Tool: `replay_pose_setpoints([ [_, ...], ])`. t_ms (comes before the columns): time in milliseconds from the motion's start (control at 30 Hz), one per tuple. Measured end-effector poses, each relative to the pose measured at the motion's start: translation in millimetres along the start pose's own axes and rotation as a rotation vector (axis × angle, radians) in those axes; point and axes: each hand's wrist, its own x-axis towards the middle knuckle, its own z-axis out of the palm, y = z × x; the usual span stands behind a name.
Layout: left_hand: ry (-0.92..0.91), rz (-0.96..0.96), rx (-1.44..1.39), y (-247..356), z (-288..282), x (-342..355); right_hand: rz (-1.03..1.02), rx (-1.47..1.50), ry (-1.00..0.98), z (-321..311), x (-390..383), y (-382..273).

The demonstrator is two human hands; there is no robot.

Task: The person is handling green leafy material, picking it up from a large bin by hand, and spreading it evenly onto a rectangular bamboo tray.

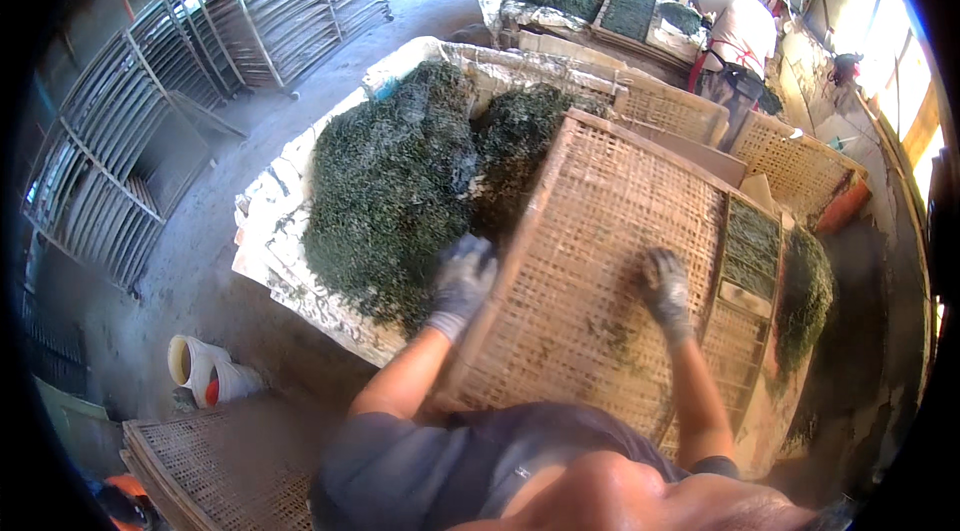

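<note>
In the middle lies a large woven bamboo tray (610, 211) with a wooden frame, tilted across the work surface. My right hand (664, 293), in a grey glove, is low over its weave with the fingers apart. A few dark green scraps are scattered on the weave below it. My left hand (466, 279), also gloved, is between the tray's left edge and a big heap of dark green shredded plant matter (385, 191). Its fingers reach forward and look slightly blurred; no held thing shows. A second, smaller heap (530, 136) lies behind the tray's upper left corner.
White sheeting (275, 201) lines the heap's container. Divided green-filled sections (750, 249) and another heap (805, 291) flank the tray's right. Slatted racks (130, 141) stand far left. White buckets (235, 383) and a woven tray (215, 456) are lower left. More laden trays (627, 13) stand behind.
</note>
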Motion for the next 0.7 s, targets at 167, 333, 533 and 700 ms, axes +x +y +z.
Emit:
replay_pose_setpoints([
  [167,-0.457,-0.524,0.394,-132,-17,9,0.241,-0.25,-0.12,96,42,-105],
  [333,-0.703,-0.615,0.229,-166,16,24,0.289,-0.155,-0.152,84,47,-108],
  [533,-0.392,-0.578,0.137,-210,38,43,0.295,-0.117,-0.145,84,54,-113],
  [700,-0.529,-0.448,0.316,-170,23,40,0.326,-0.122,-0.15,87,43,-105],
])
